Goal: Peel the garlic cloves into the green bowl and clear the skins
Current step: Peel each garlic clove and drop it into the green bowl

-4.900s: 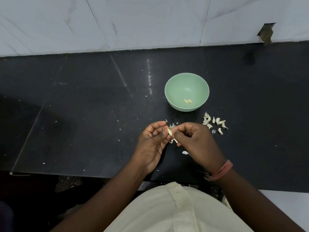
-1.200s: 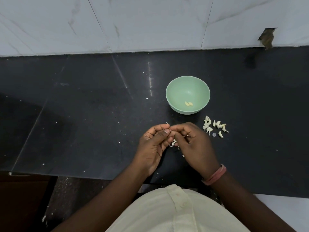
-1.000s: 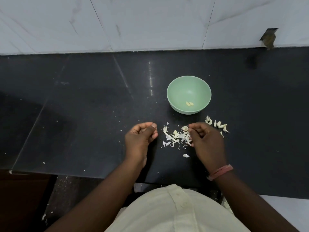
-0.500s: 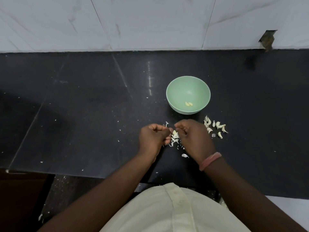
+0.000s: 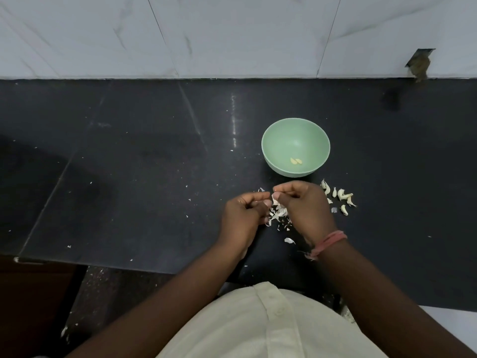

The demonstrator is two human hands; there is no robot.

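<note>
Both hands closed back in over the skins.

No legible text, no labels, no brand marks, no numbers, no signs on any surface

1. Left hand: back up, fingers curled inward, thumb tip against forefinger tip; whether anything is pinched cannot be told.
2. Right hand: back up, fingers curled, thumb and forefinger tips pressed together, pointing toward the left hand.
3. Hands close together, fingertips nearly meeting.
4. Both forearms bare, converging forward from the body.
</note>
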